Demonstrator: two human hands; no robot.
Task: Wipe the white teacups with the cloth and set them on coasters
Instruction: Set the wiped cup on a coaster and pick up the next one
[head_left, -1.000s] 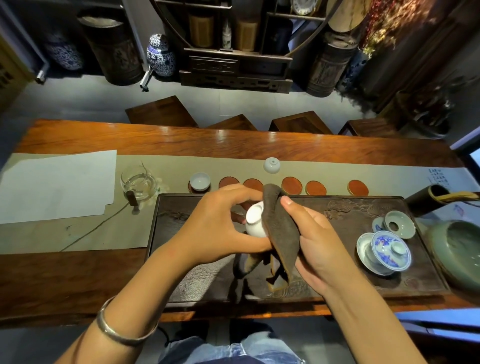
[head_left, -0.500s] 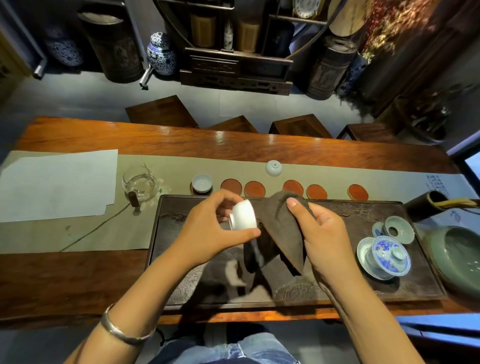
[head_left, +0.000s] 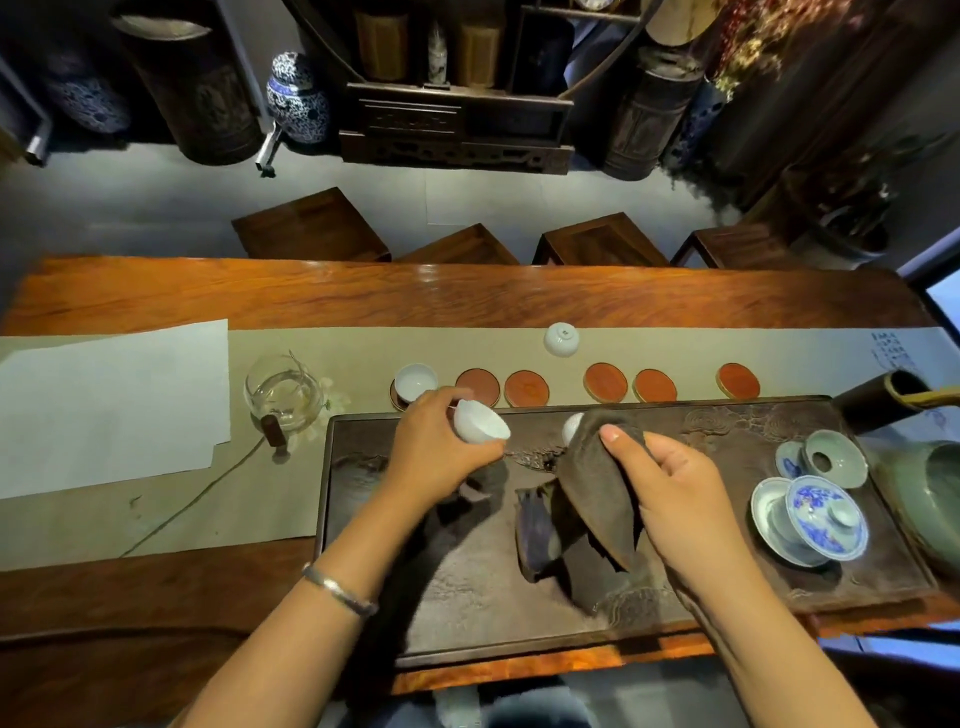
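My left hand (head_left: 436, 452) holds a white teacup (head_left: 480, 422) tilted on its side, above the tray's far left part, just in front of the coaster row. My right hand (head_left: 670, 493) grips the brown cloth (head_left: 597, 493), which hangs down over the dark tea tray (head_left: 467, 587). Another white teacup (head_left: 571, 427) peeks out behind the cloth's top edge. One teacup (head_left: 414, 381) stands upright on the leftmost coaster. One more teacup (head_left: 561, 339) sits upside down on the runner behind the row. Several red-brown coasters (head_left: 527, 388) are bare.
A glass pitcher (head_left: 283, 395) stands left of the tray, beside white paper (head_left: 109, 405). On the tray's right are a blue-and-white lidded gaiwan (head_left: 815, 514) and a small celadon strainer (head_left: 831, 457). A green bowl (head_left: 935, 499) and a dark bamboo tube (head_left: 878, 400) sit at far right.
My left hand carried the teacup away from the cloth, leftward and toward the coaster row. My right hand lowered the cloth toward the tray, uncovering another cup behind it.
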